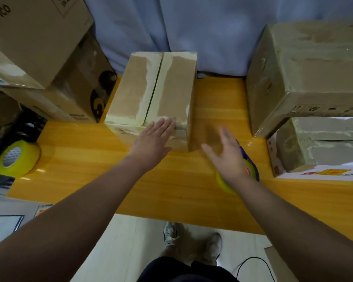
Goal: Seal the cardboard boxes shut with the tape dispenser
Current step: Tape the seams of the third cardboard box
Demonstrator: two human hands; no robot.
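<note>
Top left, PICO-printed box, left hand touching centre box

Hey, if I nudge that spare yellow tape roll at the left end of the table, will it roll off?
Possibly. The tape roll is round and sits right at the left edge of the glossy table, so a nudge could send it over. Thickly wound, it is probably stiff and hefty.
</note>
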